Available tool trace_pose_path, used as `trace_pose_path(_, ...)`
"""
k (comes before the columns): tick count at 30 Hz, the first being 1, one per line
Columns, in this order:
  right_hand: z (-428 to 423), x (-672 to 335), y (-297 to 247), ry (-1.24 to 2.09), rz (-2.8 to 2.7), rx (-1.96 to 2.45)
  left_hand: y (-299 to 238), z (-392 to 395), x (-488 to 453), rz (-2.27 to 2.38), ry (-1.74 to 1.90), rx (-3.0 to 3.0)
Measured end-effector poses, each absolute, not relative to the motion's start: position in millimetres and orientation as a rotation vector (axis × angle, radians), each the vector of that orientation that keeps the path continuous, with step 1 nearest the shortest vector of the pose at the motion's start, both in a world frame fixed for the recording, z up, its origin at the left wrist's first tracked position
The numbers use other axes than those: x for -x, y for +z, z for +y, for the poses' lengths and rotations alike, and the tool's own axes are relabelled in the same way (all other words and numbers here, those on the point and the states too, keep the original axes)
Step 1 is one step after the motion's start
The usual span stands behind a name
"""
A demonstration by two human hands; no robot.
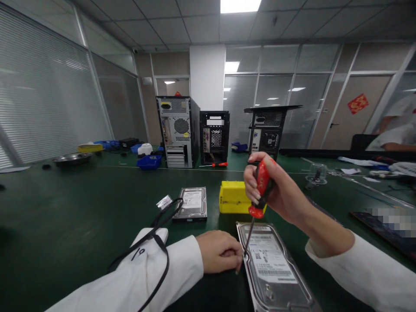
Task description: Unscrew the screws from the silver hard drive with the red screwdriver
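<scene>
My right hand [264, 182] grips a red-and-black screwdriver [262, 184], held nearly upright with its handle on top. The shaft slants down so that its tip meets the left edge of a silver hard drive [269, 264], which lies label up in front of me. Beside that tip, my left hand [221, 251] rests with curled fingers against the same edge of the drive. A black cord [162, 242] loops over my left sleeve. Farther back lies a second hard drive [191, 203], and right of it stands a yellow bin [232, 197], partly covered by my right hand.
Three computer cases stand at the back: a tall one [177, 130], a smaller one [214, 138] and one with a raised panel [268, 130]. Another screwdriver [219, 164] lies before them. A blue bin [148, 162] and metal dish [73, 159] sit left. A person [396, 125] is far right.
</scene>
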State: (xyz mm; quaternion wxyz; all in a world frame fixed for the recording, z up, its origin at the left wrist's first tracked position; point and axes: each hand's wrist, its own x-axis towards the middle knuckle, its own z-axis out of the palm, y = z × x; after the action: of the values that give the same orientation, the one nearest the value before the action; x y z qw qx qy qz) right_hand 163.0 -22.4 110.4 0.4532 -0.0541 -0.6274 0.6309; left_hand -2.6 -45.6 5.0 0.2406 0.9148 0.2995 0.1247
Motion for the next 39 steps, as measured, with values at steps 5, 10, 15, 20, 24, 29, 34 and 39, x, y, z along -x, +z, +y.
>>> trace_pose_path(5, -22.6, -166.2, 112.1, 1.563, -1.569, 0.164, 3.0, -44.6, 3.5, 0.816, 0.356, -2.507)
trace_pose_path(10, -20.4, -164.9, 109.5, 1.512, -1.548, 0.173, 2.6, -43.8, 3.5, 0.792, 0.328, -2.527)
trace_pose_path(15, -21.4, -164.1, 109.6, 1.536, -1.557, 0.146, 2.8, -43.3, 3.4, 0.812, 0.306, -2.526)
trace_pose_path(20, -21.3, -165.4, 111.5, 1.542, -1.548, 0.165, 2.0, -44.4, 3.9, 0.839, 0.273, -2.522)
trace_pose_path(24, -19.6, -163.3, 110.3, 1.499, -1.514, 0.175, 0.9, -44.5, 3.6, 0.870, 0.256, -2.527)
trace_pose_path(29, -19.8, -164.3, 109.4, 1.524, -1.533, 0.151, 2.4, -45.8, 4.1, 0.933, 0.259, -2.544)
trace_pose_path(34, -19.8, -167.8, 110.0, 1.554, -1.533, 0.191, 5.0, -48.2, 3.5, 0.976, 0.261, -2.556)
trace_pose_path(39, -19.1, -165.3, 109.1, 1.512, -1.501, 0.188, 6.6, -48.2, 3.4, 0.977, 0.238, -2.552)
